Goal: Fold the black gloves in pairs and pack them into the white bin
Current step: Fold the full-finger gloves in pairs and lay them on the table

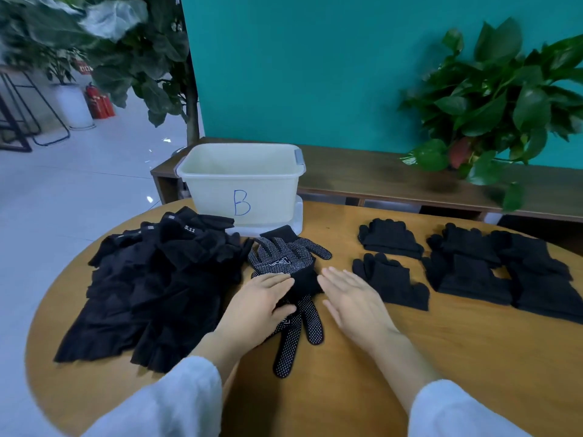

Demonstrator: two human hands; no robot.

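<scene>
Left hand pressed flat on black white-dotted knit glove pair mid-table; right hand open beside it, gripping nothing.

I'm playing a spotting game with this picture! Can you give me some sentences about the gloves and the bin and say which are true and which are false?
1. The white bin has a blue letter B on its front. True.
2. The bin is full of black gloves. False: no gloves show inside it.
3. The left hand rests on the dotted gloves in the middle of the table. True.
4. The right hand grips a glove tightly. False: its fingers are straight and hold nothing.
5. The loose pile of gloves lies on the person's left. True.
6. The folded gloves sit on the floor. False: they lie on the table, at the right.
</scene>
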